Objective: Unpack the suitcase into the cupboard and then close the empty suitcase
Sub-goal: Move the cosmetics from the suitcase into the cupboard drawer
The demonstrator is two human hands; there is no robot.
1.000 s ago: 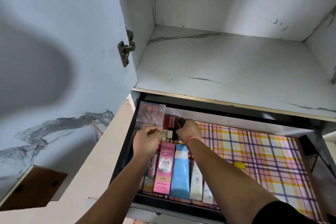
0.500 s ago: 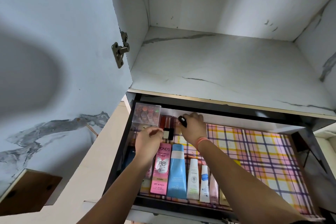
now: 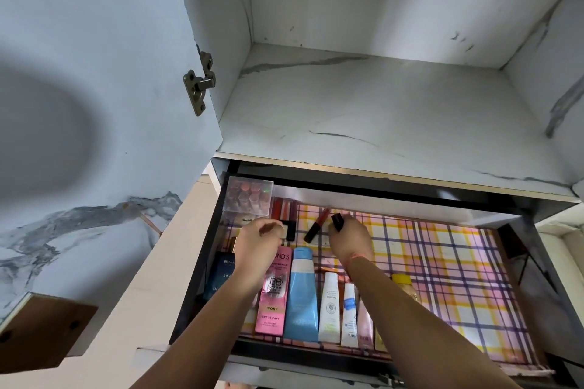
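Cosmetics (image 3: pixel 301 294) are being arranged in the cupboard drawer (image 3: pixel 458 278); the suitcase is out of view. A small black tube (image 3: pixel 337 222) is pinched by the right hand (image 3: pixel 349 241); whether anything is held by the curled left hand (image 3: pixel 260 238) cannot be told. Placement beside the red lip gloss (image 3: pixel 317 225) is likely needed next.

Tubes (image 3: pixel 301 294) in row along drawer (image 3: pixel 458 278) front; box (image 3: pixel 248 199) in back-left corner; lipsticks (image 3: pixel 282 210) just right of box.
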